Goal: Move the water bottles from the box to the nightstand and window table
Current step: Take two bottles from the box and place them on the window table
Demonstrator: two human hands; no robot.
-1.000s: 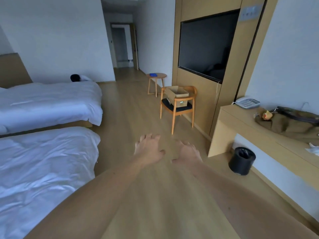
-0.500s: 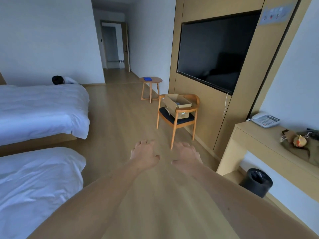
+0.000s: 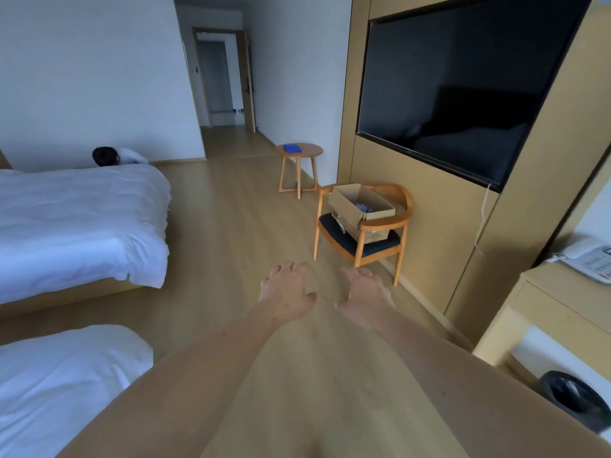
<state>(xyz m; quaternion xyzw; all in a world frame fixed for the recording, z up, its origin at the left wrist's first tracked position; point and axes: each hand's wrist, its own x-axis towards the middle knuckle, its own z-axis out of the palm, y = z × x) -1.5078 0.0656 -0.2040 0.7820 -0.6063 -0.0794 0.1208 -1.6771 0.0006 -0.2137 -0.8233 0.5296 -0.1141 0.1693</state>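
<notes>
An open cardboard box [image 3: 347, 206] rests on a wooden armchair [image 3: 373, 246] against the TV wall. Inside it I can make out bluish water bottles [image 3: 363, 205], only partly visible over the rim. My left hand [image 3: 288, 289] and my right hand [image 3: 365, 292] stretch forward side by side over the floor, palms down, fingers spread, holding nothing. Both are short of the chair, with bare floor between them and the box.
Two white beds [image 3: 76, 219] fill the left side. A small round wooden table [image 3: 299, 152] with a blue item stands beyond the chair. At the right are a desk [image 3: 562, 302] with a telephone [image 3: 591, 259] and a black waste bin [image 3: 575, 401]. A person's head [image 3: 105, 156] shows behind the far bed.
The view has advanced toward the chair and box, which now look larger and closer. Both hands stay outstretched and empty.
</notes>
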